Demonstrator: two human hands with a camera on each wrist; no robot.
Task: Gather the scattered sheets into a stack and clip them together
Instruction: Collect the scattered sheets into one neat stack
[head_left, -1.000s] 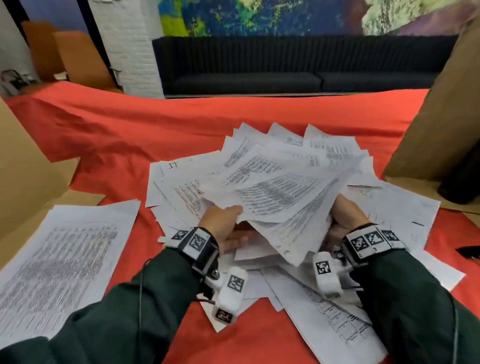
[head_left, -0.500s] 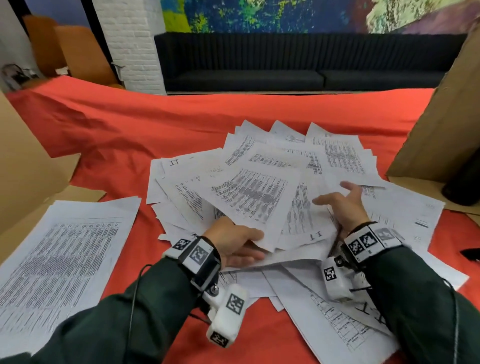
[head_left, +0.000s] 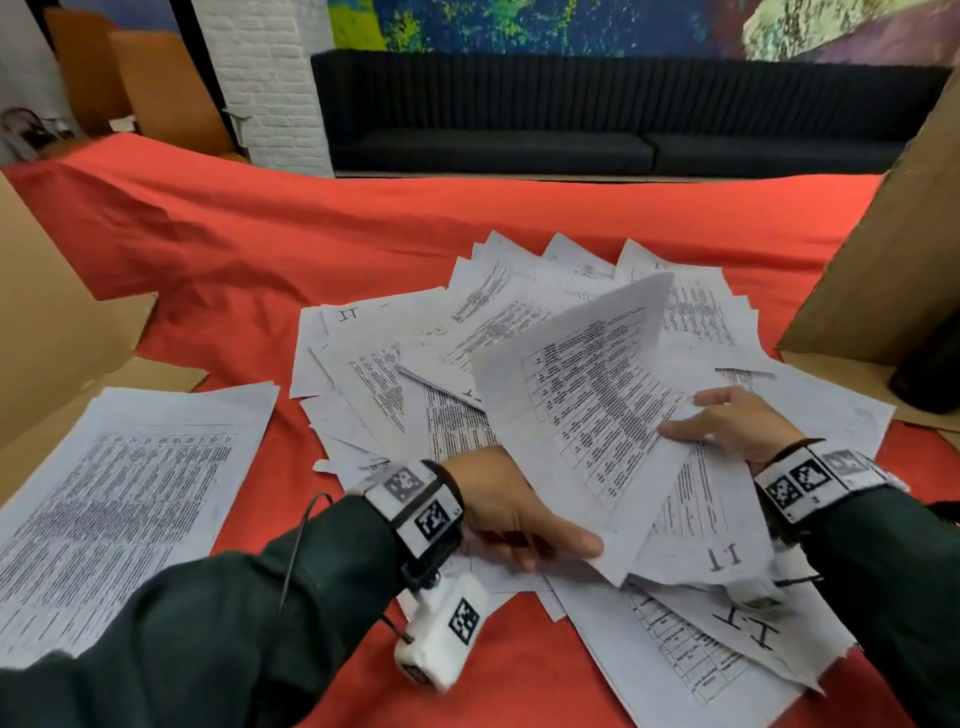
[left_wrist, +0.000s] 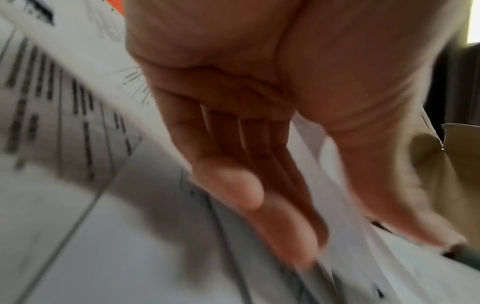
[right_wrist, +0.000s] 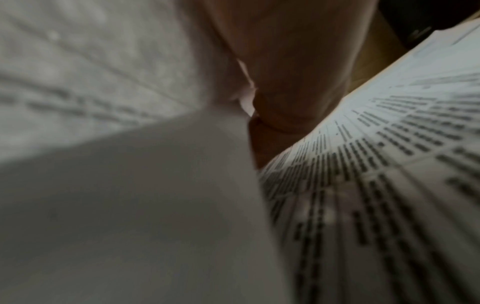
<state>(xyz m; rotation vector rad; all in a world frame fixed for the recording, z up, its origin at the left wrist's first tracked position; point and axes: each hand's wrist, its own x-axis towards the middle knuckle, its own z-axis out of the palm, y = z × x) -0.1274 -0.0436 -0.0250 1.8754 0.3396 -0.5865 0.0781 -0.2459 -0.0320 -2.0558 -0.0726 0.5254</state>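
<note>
Your left hand (head_left: 498, 514) pinches the sheet (head_left: 587, 405) at its 7 o'clock corner; long axis runs to 1 o'clock. Right hand (head_left: 737, 423), fingers spread flat, touches its 3 o'clock edge. Pile (head_left: 415, 395) lies under both; side stack (head_left: 119, 499) at 9 o'clock, nearer your left.

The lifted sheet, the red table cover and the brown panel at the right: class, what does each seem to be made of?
Lifted sheet: thin matt printer paper, probably; it curls upward and bears printed tables.
Red table cover: woven cloth, apparently, matt; it lies in soft folds and creases.
Brown panel: likely cardboard, dull brown, flat and stiff, standing by itself.
</note>
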